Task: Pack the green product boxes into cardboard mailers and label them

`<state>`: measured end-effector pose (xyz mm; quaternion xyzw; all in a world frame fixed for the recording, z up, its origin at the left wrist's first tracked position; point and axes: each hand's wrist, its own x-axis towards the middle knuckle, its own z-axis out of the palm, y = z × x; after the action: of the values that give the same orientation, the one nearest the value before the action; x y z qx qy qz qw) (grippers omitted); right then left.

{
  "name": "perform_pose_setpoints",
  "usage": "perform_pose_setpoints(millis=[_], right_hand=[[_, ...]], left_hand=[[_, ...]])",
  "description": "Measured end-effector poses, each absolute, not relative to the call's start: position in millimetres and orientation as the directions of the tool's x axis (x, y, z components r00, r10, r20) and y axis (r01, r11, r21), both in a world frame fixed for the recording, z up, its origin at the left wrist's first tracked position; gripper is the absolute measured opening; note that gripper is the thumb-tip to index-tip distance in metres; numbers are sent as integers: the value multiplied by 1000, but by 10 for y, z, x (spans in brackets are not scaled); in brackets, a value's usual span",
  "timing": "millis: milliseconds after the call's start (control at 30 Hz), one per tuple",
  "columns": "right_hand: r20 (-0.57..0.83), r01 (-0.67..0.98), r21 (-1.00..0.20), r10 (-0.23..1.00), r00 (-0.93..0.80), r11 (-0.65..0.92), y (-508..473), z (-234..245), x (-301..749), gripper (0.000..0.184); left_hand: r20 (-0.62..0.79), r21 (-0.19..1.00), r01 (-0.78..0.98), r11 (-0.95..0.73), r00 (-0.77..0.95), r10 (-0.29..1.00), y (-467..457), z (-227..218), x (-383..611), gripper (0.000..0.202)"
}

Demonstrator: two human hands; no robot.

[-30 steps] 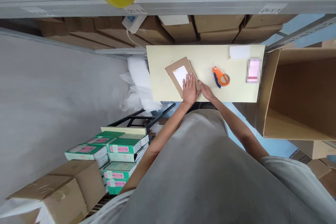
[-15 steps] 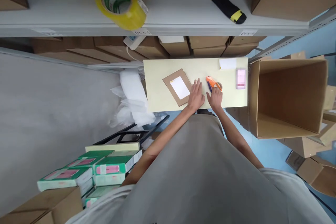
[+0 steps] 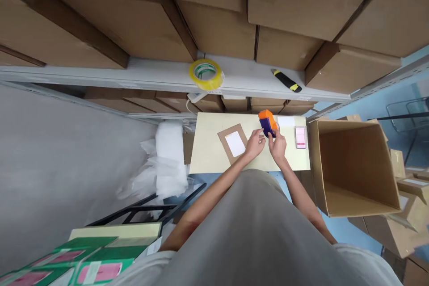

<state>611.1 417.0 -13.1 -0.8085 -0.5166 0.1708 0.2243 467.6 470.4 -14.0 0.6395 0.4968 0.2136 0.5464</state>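
Observation:
An orange and purple tape dispenser [image 3: 268,123] is lifted above the pale yellow table [image 3: 208,156]. My right hand [image 3: 278,147] is closed around it from below. My left hand [image 3: 255,143] reaches up to the dispenser's left side, its fingertips pinched at the tape end. A flat brown cardboard parcel [image 3: 231,143] with a white label lies on the table just left of my left hand.
A large open cardboard box [image 3: 351,165] stands right of the table. A small pink item [image 3: 300,137] and a white slip [image 3: 285,121] lie at the table's right end. On the shelf above sit a yellow tape roll [image 3: 205,73] and a black-yellow knife [image 3: 286,80]. White foam sheets [image 3: 167,161] hang at left.
My right hand took the tape dispenser off the table and raised it. My left hand left the parcel and moved to the dispenser. The view tilted upward.

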Motion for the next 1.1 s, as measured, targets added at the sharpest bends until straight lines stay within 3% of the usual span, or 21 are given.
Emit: perform_pose_setpoints(millis=[133, 233, 300, 500, 633, 700, 767, 833, 867, 900, 967, 1100], right_hand=[[313, 824, -560, 900, 305, -85, 4859, 544, 6090, 43], [399, 877, -480, 897, 190, 28, 5497, 976, 6101, 39], [380, 909, -412, 917, 118, 53, 5881, 1163, 6100, 38], [238, 952, -296, 971, -9, 81, 6505, 1307, 6071, 43], [376, 930, -350, 926, 28, 114, 6362, 1157, 6091, 51], [428, 895, -435, 897, 112, 96, 6042, 922, 6079, 56], [319, 825, -565, 918, 236, -16, 5546, 575, 6022, 58], [-77, 719, -634, 949, 306, -284, 4937, 180, 5908, 56], [-340, 671, -601, 899, 277, -434, 4625, -9, 5832, 54], [-486, 647, -570, 843, 231, -507, 4333, -179, 5746, 50], [-648, 603, -544, 749, 141, -584, 3862, -452, 5562, 42], [-735, 490, -584, 678, 18, -647, 3542, -768, 5312, 42]], left_hand=[[89, 993, 51, -106, 270, 959, 5212, 372, 4663, 56], [174, 985, -46, -168, 250, 953, 5605, 699, 4646, 54], [182, 983, -61, -172, 253, 950, 5757, 816, 4610, 52], [71, 997, 7, -75, 254, 965, 5661, 566, 4354, 47], [-119, 971, 230, 71, 204, 972, 5592, 162, 4026, 47], [-243, 892, 422, 161, 147, 959, 5613, -47, 3799, 47], [-321, 829, 503, 243, 73, 944, 5641, -256, 3550, 50], [-374, 771, 565, 293, 30, 927, 5651, -456, 3320, 53], [-396, 747, 591, 304, 27, 918, 5643, -547, 3224, 53], [-417, 726, 614, 310, 34, 908, 5624, -632, 3144, 52], [-461, 693, 650, 312, 67, 885, 5556, -774, 3038, 49], [-506, 644, 703, 301, 96, 857, 5315, -949, 2961, 50]])
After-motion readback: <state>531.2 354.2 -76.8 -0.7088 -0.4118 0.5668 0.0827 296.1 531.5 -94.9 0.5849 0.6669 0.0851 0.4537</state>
